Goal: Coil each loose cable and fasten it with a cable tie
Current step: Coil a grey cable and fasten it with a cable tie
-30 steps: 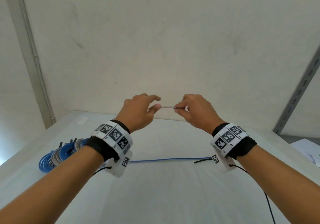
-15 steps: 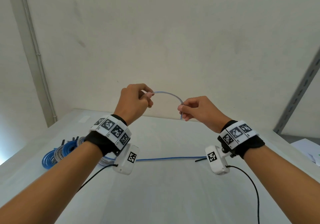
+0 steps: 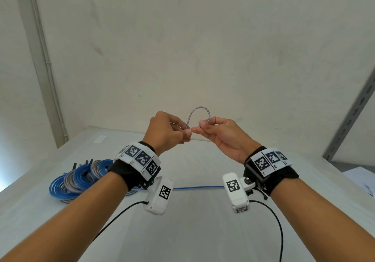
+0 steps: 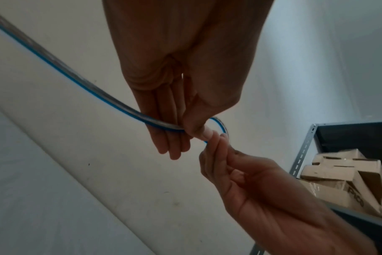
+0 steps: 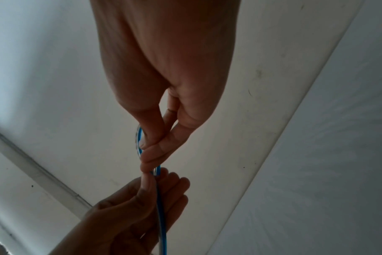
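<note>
A thin blue-and-clear striped cable [image 3: 199,110] has been bent from a shallow arc into a tight first loop, pinched above the white table [image 3: 192,231] by the left hand [image 3: 165,132] and right hand [image 3: 220,135]; coiling has evidently begun.

Two bare forearms reach into the head view, with no sleeves. Each wrist wears a black fabric band [image 3: 129,173] topped by a white strap [image 3: 140,156] printed with a row of square black-and-white coded markers. The right wrist has a matching black band [image 3: 284,178] and white marker strap [image 3: 269,160]. Below each wrist hangs a small white boxy camera unit, left [image 3: 159,196] and right [image 3: 236,192], each bearing its own square marker. A thin black cable [image 3: 119,215] trails from the left unit, another [image 3: 278,227] from the right.
</note>
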